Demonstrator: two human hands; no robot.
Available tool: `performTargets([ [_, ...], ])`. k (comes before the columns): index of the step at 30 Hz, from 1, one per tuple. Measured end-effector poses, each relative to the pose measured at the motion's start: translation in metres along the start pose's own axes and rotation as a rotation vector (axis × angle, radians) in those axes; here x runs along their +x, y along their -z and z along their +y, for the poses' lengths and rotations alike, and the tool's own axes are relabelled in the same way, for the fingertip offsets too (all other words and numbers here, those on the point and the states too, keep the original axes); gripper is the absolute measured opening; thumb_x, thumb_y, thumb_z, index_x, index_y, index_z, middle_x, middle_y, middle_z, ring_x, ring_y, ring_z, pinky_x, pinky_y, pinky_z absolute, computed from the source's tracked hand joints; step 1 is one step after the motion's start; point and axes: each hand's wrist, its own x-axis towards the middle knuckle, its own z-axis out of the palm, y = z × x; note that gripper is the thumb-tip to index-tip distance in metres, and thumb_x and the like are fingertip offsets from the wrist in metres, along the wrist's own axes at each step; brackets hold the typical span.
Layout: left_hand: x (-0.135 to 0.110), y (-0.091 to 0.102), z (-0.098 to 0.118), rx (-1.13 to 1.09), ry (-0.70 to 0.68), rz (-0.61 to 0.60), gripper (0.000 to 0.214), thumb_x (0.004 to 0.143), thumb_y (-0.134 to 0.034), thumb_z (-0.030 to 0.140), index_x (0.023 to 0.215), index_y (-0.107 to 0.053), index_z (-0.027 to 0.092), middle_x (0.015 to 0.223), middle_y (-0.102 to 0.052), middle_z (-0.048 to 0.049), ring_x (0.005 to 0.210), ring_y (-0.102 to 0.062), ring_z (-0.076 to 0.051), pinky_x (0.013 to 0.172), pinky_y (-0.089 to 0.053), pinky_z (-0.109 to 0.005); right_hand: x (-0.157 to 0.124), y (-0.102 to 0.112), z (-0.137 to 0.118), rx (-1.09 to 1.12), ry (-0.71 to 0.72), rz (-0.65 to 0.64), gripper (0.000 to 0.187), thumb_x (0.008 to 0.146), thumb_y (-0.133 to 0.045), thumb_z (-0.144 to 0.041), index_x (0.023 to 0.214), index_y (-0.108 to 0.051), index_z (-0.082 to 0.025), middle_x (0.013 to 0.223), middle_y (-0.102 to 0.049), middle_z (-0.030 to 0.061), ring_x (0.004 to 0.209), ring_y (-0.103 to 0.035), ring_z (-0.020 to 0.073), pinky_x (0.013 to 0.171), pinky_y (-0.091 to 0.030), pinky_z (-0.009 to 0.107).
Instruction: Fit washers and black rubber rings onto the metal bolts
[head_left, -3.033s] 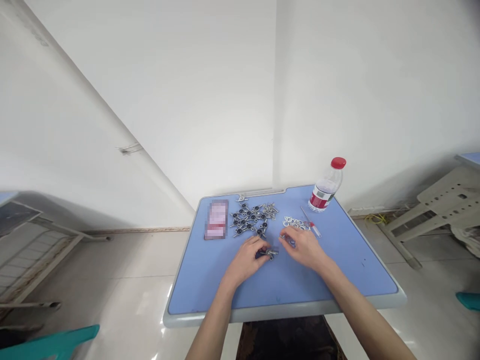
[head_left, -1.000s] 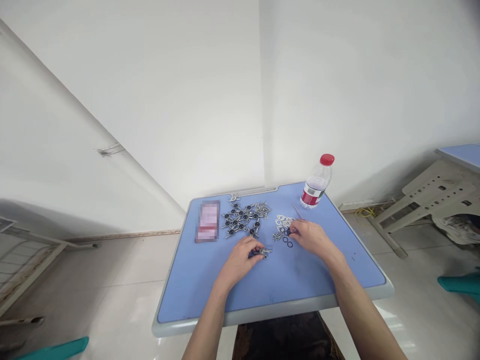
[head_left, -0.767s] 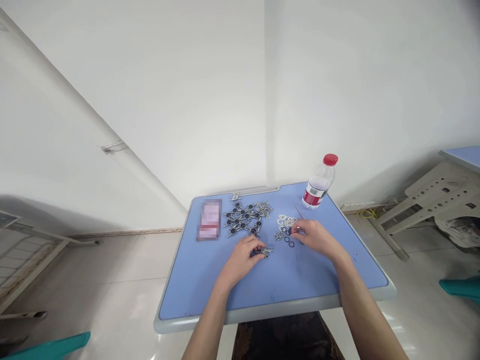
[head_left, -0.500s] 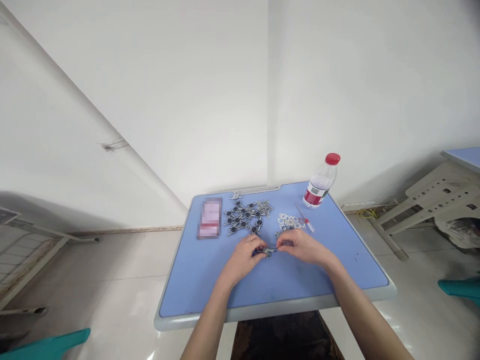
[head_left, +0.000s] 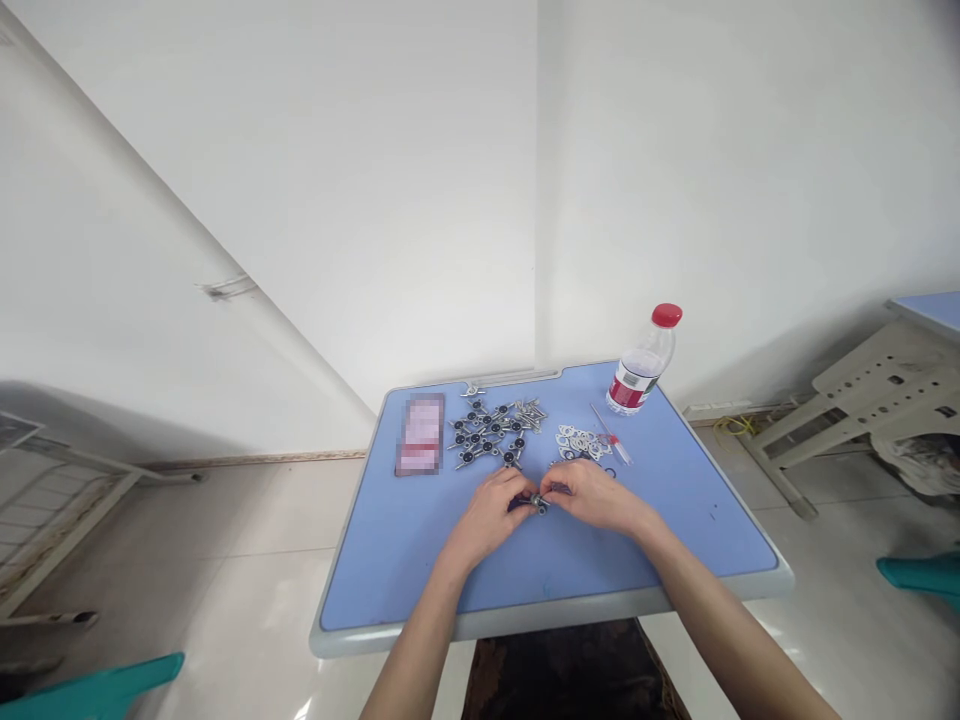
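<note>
Left hand: closed, gripping the small metal bolt fitting
Right hand: fingers pinching the same fitting
Fitting: between the hands, mid blue desk
Far left: blurred card, bolt pile
Far right: washers, screwdriver, water bottle

Small metal fitting (partly hidden)

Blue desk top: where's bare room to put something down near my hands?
Open blue desktop lies left of your left hand, beneath the blurred card, and right of your right hand, below the red-capped plastic bottle. It's crowded above them, around the steel bolt fittings and silvery washers.
</note>
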Motion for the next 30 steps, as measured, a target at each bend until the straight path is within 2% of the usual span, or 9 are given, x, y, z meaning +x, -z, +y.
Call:
performTargets([
  [6,0.001,0.001,0.001,0.007,0.009,0.005,0.004,0.083,-0.061,0.02,0.086,-0.063,0.021,0.088,-0.061,-0.0022,0.088,-0.055,-0.02,0.079,-0.042,-0.032,0.002,-0.005,-0.004,-0.015,-0.02,0.077,0.017,0.088,-0.054,-0.016,0.089,-0.069,-0.022,0.086,-0.072,0.0013,0.08,-0.064,0.0173,0.071,-0.041,0.025],
  [11,0.0,0.002,0.005,-0.009,0.022,0.027,0.016,0.08,-0.066,0.02,0.096,-0.063,0.022,0.09,-0.061,-0.0013,0.088,-0.055,-0.02,0.081,-0.043,-0.031,0.001,-0.004,0.003,0.064,-0.085,0.201,0.014,0.09,-0.052,-0.021,0.092,-0.066,-0.021,0.086,-0.071,0.0019,0.077,-0.063,0.0166,0.069,-0.042,0.026],
  [19,-0.001,-0.001,0.004,0.002,0.016,0.045,0.009,0.083,-0.063,0.02,0.092,-0.064,0.022,0.091,-0.062,-0.0016,0.088,-0.055,-0.019,0.08,-0.042,-0.031,-0.006,0.009,0.01,0.352,-0.085,0.38,0.032,0.098,-0.036,-0.042,0.098,-0.06,-0.02,0.077,-0.063,0.002,0.07,-0.057,0.0157,0.065,-0.044,0.026],
  [23,0.0,-0.001,0.003,-0.002,0.029,0.039,0.009,0.083,-0.062,0.02,0.092,-0.065,0.022,0.091,-0.061,-0.0028,0.088,-0.055,-0.02,0.079,-0.043,-0.031,-0.009,0.013,0.009,0.538,-0.138,0.423,0.042,0.098,-0.031,-0.05,0.095,-0.058,-0.019,0.079,-0.06,0.0022,0.06,-0.05,0.013,0.057,-0.042,0.024],
  [27,0.001,0.0,0.004,-0.008,0.039,0.032,0.009,0.083,-0.063,0.021,0.092,-0.065,0.022,0.09,-0.061,-0.0026,0.088,-0.055,-0.02,0.079,-0.043,-0.031,-0.009,0.009,0.01,0.558,-0.15,0.469,0.047,0.097,-0.031,-0.055,0.082,-0.058,-0.019,0.069,-0.052,0.0,0.061,-0.049,0.0135,0.055,-0.04,0.024],
  [30,0.001,0.0,0.005,-0.007,0.048,0.038,0.01,0.082,-0.064,0.021,0.091,-0.065,0.021,0.089,-0.061,-0.0022,0.087,-0.054,-0.02,0.079,-0.043,-0.031,-0.007,0.002,0.009,0.639,-0.151,0.413,0.046,0.096,-0.032,-0.057,0.084,-0.057,-0.021,0.062,-0.046,-0.0031,0.049,-0.046,0.0118,0.046,-0.036,0.023],
])
